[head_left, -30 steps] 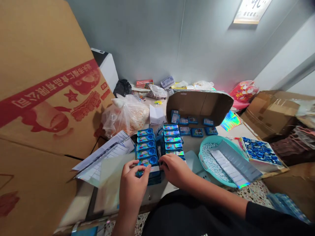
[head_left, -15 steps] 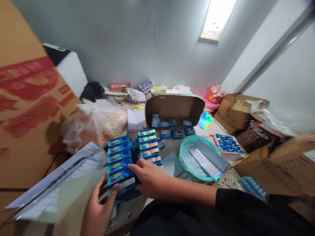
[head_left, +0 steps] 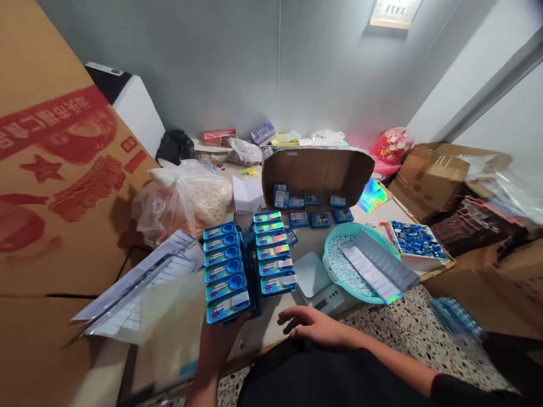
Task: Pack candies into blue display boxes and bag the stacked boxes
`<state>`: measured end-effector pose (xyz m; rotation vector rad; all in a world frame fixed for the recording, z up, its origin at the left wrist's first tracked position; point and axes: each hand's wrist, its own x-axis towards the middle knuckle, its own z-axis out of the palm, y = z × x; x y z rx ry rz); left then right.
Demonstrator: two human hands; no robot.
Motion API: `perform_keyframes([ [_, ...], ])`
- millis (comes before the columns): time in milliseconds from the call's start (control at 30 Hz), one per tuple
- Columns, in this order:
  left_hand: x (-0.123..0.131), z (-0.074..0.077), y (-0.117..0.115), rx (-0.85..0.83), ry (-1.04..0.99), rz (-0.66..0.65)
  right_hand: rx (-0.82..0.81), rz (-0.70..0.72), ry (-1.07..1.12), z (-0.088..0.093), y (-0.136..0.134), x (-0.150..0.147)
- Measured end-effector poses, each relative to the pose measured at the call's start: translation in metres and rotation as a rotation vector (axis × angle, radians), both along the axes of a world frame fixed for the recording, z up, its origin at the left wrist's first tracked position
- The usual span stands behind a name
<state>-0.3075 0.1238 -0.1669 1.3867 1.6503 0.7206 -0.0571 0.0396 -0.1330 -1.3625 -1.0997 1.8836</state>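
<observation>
Two rows of blue printed boxes stand on the table in front of me. The left row (head_left: 223, 270) shows round blue windows on most boxes, and its front box carries a silvery strip across one side. Each visible box of the right row (head_left: 271, 250) has a shiny silver strip. My left hand (head_left: 218, 345) is wrapped around the near end of the left row at its front box, its fingers mostly hidden beneath. My right hand (head_left: 311, 327) hovers near the table edge, fingers loosely bent and apart, nothing in it, close to a small scale (head_left: 316, 280).
A turquoise basin (head_left: 331, 271) of pale beads holds a grey tray (head_left: 382, 265) across it. Behind, an open carton (head_left: 318, 169) has several blue boxes by it. Blue round pieces fill a box (head_left: 416, 240) at right. Large cartons (head_left: 63, 169) and plastic sheets (head_left: 139, 288) flank the left.
My right hand has let go of the left row's front and drawn back right, toward the table edge. My left hand has shifted right, under the front box. The view has turned slightly.
</observation>
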Motion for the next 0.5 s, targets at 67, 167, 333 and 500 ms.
perform_keyframes([
  [67,-0.006,0.001,0.004,-0.007,-0.002,-0.007,0.063,0.035,-0.033,-0.007,0.008,-0.022],
  [167,-0.02,0.0,0.009,-0.009,-0.003,-0.053,0.228,0.027,-0.07,-0.008,0.017,-0.053],
  [333,-0.045,-0.007,0.018,-0.017,-0.009,-0.166,0.348,-0.185,-0.089,-0.035,0.019,-0.092],
  [500,-0.047,-0.03,0.02,-0.036,-0.046,-0.333,0.186,-0.528,-0.379,-0.092,0.022,-0.107],
])
